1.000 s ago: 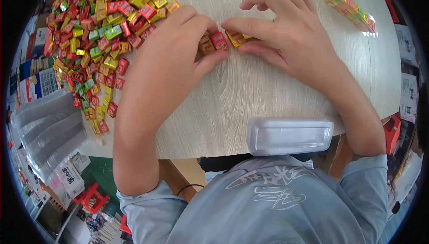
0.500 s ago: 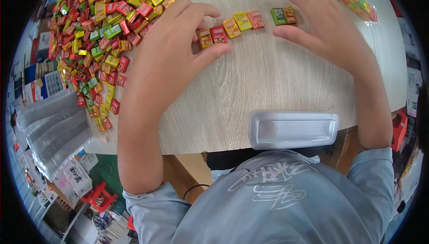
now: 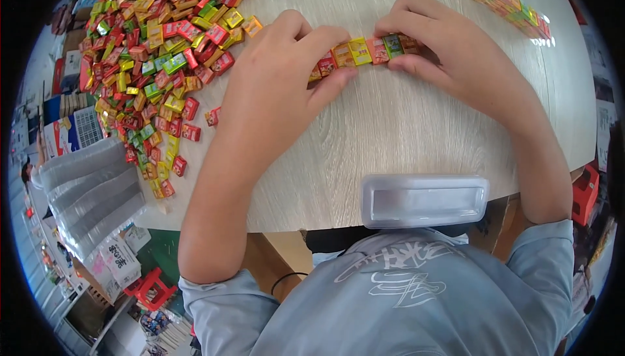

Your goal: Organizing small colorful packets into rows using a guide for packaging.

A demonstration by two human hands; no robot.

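Note:
A short row of small wrapped candies lies on the pale wooden table between my hands. My left hand (image 3: 280,79) is closed around the row's left end, thumb in front and fingers behind. A red candy (image 3: 327,64) shows at its fingertips, and more of that end is hidden by the hand. An orange candy (image 3: 342,55), a yellow candy (image 3: 359,51) and a pink candy (image 3: 377,50) make up the middle. At the right end my right hand (image 3: 456,50) pinches a green candy (image 3: 392,46) and a brown candy (image 3: 409,44), set against the pink one.
A big loose pile of wrapped candies (image 3: 163,37) covers the table's left side. A neat block of candies (image 3: 511,7) stands at the far right. Near the front edge sits a clear plastic tray (image 3: 368,203). Stacked clear plastic packaging (image 3: 91,186) is beside the table at left.
My right hand has moved left with the green and brown candies, closing the gap to the row. My left hand has shifted right and closed on the row's left end.

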